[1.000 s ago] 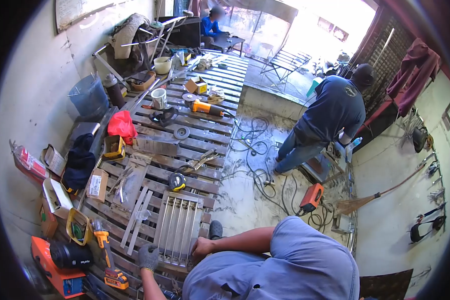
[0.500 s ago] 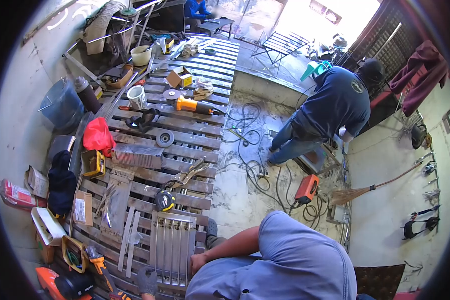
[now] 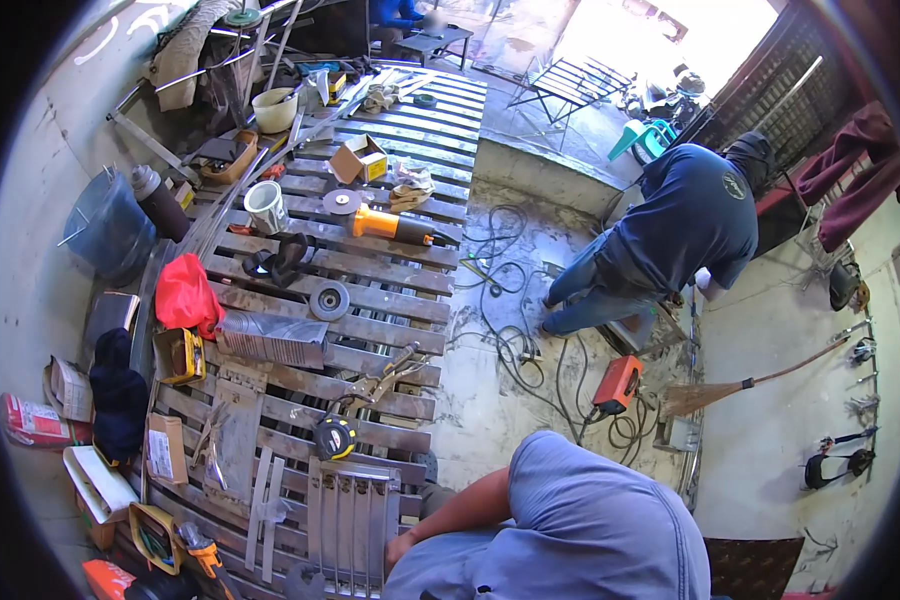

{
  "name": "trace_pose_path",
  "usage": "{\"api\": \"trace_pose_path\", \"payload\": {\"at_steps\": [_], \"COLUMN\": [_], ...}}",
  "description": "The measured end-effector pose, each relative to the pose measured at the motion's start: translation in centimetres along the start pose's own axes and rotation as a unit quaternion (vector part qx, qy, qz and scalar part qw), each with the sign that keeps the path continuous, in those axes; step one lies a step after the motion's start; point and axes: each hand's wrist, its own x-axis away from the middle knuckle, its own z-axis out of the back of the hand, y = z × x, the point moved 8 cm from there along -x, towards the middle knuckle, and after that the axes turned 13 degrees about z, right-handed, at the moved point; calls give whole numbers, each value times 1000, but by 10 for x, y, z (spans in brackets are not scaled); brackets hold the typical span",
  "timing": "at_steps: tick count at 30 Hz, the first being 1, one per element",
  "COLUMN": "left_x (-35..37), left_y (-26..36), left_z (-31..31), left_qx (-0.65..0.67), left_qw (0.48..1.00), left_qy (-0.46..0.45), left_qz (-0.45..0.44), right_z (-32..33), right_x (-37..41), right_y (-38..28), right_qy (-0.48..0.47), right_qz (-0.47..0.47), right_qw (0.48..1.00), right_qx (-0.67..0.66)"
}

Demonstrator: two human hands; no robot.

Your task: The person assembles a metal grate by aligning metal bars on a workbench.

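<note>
My right hand point(image 3: 400, 548) is bare, its fingers curled at the right edge of a metal frame with several parallel bars point(image 3: 352, 520). The frame lies on the slatted metal bench. At the bottom edge of the view, my left hand point(image 3: 305, 580) wears a dark grey glove beside the frame's lower left corner. Its fingers are blurred and partly cut off. Two thin flat metal strips point(image 3: 259, 512) lie left of the frame. Just above it sit a black and yellow tape measure point(image 3: 335, 437) and locking pliers point(image 3: 383, 378).
An orange angle grinder point(image 3: 395, 226), a grinding disc point(image 3: 329, 299) and a red cloth point(image 3: 185, 292) lie on the bench point(image 3: 400, 315). A co-worker in a dark shirt point(image 3: 685, 225) bends over at right. Cables and an orange machine point(image 3: 618, 384) are on the floor.
The view has shifted slightly, so the bench things sit a little differently in it. My gloved left hand now shows lower and less fully. My right hand stays at the frame's edge.
</note>
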Motion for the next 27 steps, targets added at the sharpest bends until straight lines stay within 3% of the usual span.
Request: {"api": "trace_pose_path", "payload": {"at_steps": [7,9,16,19,21,23,24,26,27], "left_x": [-5,-4,-7,-26,-18,-14,-14,-14,-16], "left_y": [-12,-11,-17,-35,-24,-11,-9,-12,-15], "left_z": [-6,-7,-5,-18,-12,-8,-7,-9,-9], "left_qx": [-4,31,32,22,42,42,51,69,74], "left_qw": [998,999,999,999,998,997,997,996,994], "left_qy": [-36,-23,19,-16,-16,-36,-40,-48,-43], "left_qz": [58,31,-38,-27,-46,-44,-45,-41,-62], "right_z": [-34,-41,-14,-22,-17,-10,-13,-15,-19], "right_x": [46,55,34,30,30,40,61,64,68], "right_y": [58,72,32,40,38,11,13,3,4], "right_qy": [96,134,71,31,46,109,291,351,403], "right_qz": [-43,-52,6,-78,-248,-487,-561,-564,-583], "right_qw": [991,982,997,995,965,862,775,748,706], "right_qx": [-86,-123,8,51,66,85,7,-6,-13]}}
